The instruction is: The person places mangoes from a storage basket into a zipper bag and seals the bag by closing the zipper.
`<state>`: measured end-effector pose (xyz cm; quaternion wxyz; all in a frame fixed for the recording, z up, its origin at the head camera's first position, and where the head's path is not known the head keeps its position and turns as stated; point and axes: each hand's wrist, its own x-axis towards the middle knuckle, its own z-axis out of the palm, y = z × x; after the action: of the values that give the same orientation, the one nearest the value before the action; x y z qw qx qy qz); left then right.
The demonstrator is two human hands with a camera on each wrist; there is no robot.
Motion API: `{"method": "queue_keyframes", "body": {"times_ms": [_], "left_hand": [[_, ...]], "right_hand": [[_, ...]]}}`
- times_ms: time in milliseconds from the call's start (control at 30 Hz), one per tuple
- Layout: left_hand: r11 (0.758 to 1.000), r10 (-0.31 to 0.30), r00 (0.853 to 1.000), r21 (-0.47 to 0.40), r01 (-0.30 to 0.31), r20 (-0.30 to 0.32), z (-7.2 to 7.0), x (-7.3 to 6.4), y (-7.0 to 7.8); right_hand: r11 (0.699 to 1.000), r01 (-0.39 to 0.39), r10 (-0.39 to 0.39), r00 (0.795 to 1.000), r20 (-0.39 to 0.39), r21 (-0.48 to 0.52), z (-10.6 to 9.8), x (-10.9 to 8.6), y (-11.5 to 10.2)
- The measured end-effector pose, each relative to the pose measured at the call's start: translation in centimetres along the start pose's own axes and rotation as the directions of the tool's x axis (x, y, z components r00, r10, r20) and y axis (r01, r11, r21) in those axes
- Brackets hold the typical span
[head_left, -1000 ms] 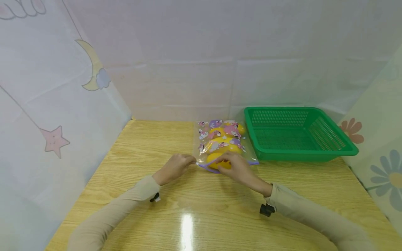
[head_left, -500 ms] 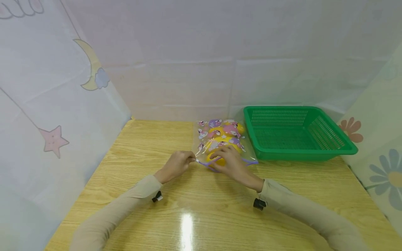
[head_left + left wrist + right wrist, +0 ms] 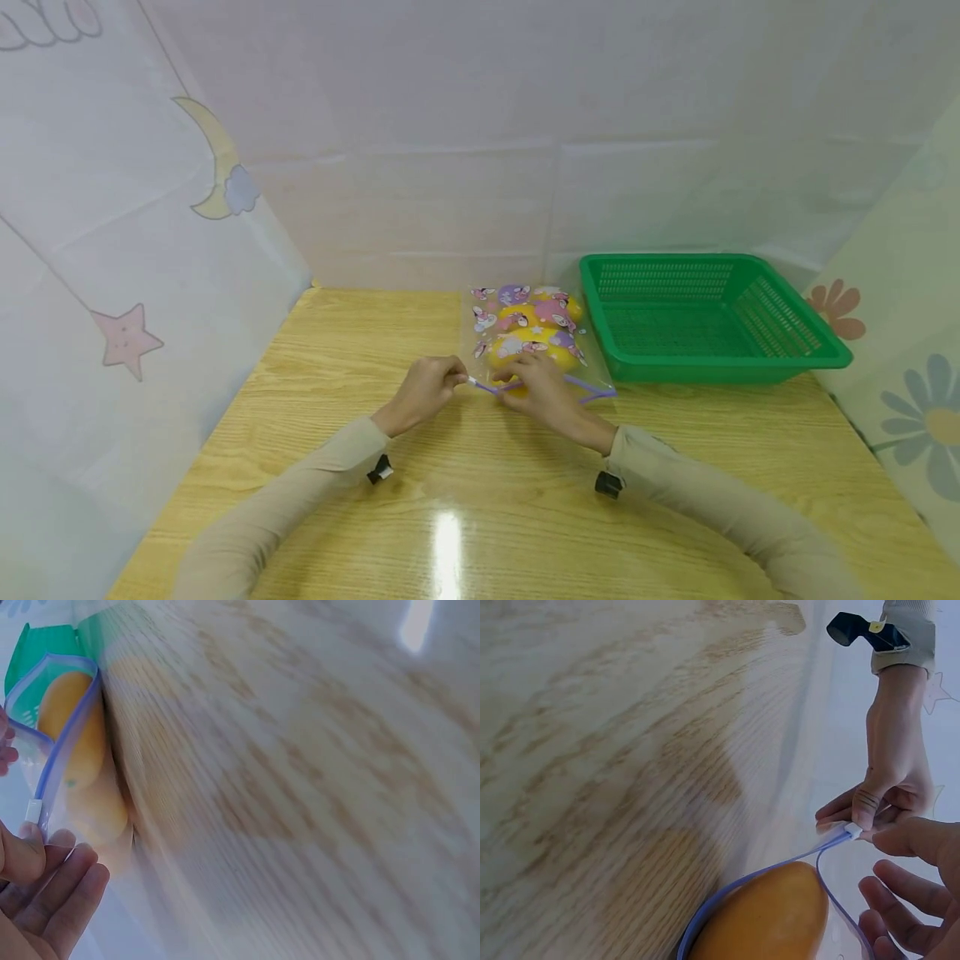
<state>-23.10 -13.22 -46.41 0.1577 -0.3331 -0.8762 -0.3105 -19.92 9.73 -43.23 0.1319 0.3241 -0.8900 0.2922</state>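
Note:
A clear zip bag (image 3: 480, 333) printed with pink and purple cartoon figures lies on the table, holding several plump yellow mango-like fruits (image 3: 73, 742). Its purple-edged mouth gapes toward me, with one fruit (image 3: 769, 919) just inside. At the bag's left corner my left hand (image 3: 427, 387) pinches the edge beside the white slider (image 3: 34, 811). My right hand (image 3: 542, 396) is over the mouth, its thumb near the slider (image 3: 853, 830) and its bent fingers spread by the bag's edge. In the right wrist view a gap shows between that thumb and the fingers.
A green plastic basket (image 3: 723, 365) with slotted walls stands right of the bag, close to it. The wooden table (image 3: 360, 333) meets a pale cloth backdrop (image 3: 420, 208) behind. Both wrists wear small black cameras (image 3: 608, 484).
My right hand has shifted left along the bag's mouth, closer to my left hand. The left hand has risen slightly, still pinching the corner, and the mouth has changed shape.

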Motion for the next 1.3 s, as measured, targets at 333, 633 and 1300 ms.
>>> {"method": "queue_keyframes", "body": {"times_ms": [333,633,1300], "left_hand": [[1.0,-0.018,1.0,-0.008,0.018,0.018,-0.1,0.1,0.1],[1.0,0.004,1.0,-0.004,-0.004,-0.01,-0.1,0.2,0.3],[1.0,0.023,0.999,-0.009,-0.023,-0.025,0.0,0.2,0.0]], "right_hand": [[0.997,0.045,-0.044,0.999,0.013,-0.058,1.6,1.1,-0.2],[0.995,0.008,-0.01,1.0,-0.02,-0.096,2.7,1.8,-0.7],[0.991,-0.012,0.01,1.0,-0.015,-0.135,3.5,2.1,-0.8]]}}
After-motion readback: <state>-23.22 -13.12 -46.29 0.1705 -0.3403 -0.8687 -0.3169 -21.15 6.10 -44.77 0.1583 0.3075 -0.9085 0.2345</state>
